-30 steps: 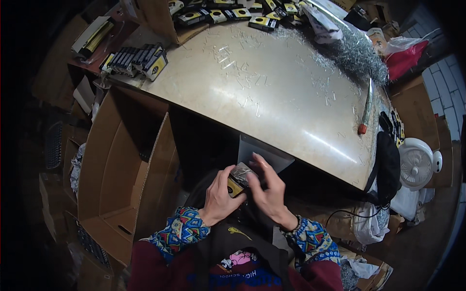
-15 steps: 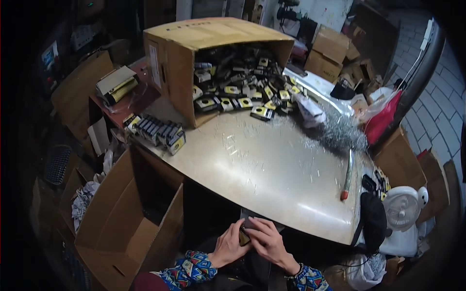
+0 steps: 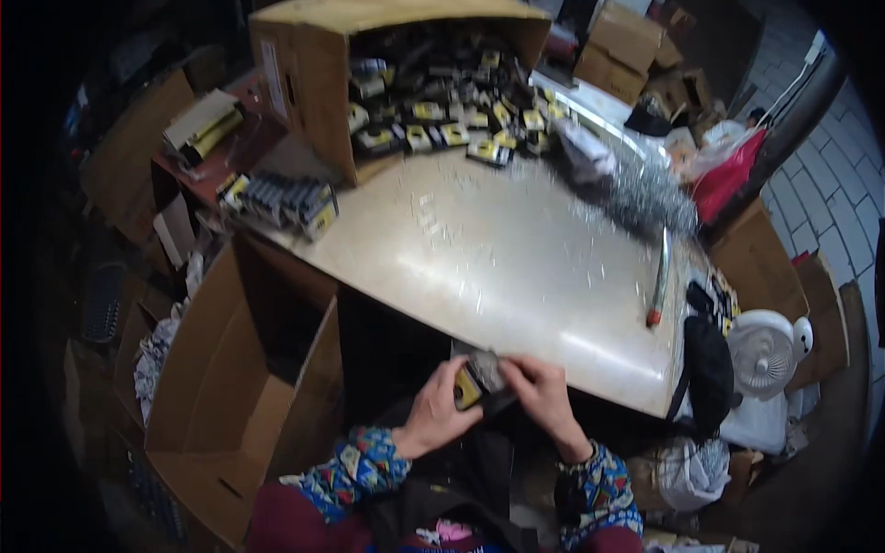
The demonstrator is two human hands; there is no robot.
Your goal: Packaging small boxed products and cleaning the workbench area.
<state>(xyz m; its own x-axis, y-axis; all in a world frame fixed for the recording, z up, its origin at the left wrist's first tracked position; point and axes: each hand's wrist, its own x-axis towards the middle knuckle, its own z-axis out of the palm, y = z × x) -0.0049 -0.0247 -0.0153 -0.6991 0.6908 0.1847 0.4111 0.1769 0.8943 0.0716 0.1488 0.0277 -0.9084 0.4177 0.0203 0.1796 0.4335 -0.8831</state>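
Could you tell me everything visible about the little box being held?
The small box looks like printed card: black edging, a yellow face, a dark round mark. It sits tilted in the left hand, before the near edge of the worktable. A grey, shiny piece, too blurred to identify, shows at its upper right, by the right hand, whose contact is unclear.

**Uneven light and soft detail**

The room is dim, but the pale tabletop [image 3: 544,240] shines, with glare near the centre and toward four o'clock. Deep shadow lies inside the open carton [image 3: 207,364] at eight o'clock and below the tabletop at seven. The left hand [image 3: 438,415] and the right hand [image 3: 546,398] are moderately lit, slightly blurred. Small packs [image 3: 429,111] at twelve o'clock look smeared. Straight edges bend, and the corners become black.
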